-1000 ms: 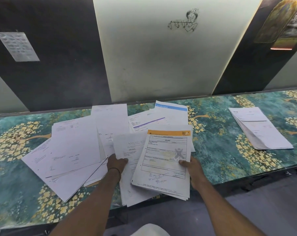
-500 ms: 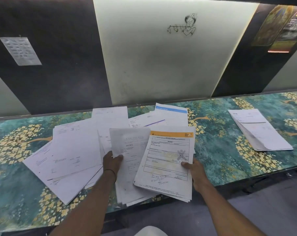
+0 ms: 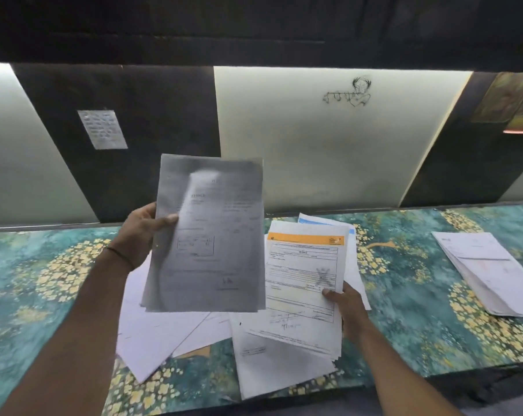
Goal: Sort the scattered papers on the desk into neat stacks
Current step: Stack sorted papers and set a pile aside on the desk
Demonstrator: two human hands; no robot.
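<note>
While left fingers (image 3: 167, 219) pinch a grey sheet (image 3: 209, 235) (hiding scattered papers (image 3: 152, 334)), right fingers (image 3: 329, 292) grip the orange-headed bundle (image 3: 302, 274).

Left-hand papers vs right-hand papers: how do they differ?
The left-hand papers are held up off the desk; the right-hand papers sit low over the pile. The left-hand papers look grey and blurred; the right-hand papers are white with an orange header. Both are printed sheaves, each gripped at one edge.

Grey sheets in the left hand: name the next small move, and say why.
Probably lay the grey sheets, which the left hand holds upright off the desk, onto the orange-headed bundle gripped by the right hand: the two sit side by side.
</note>
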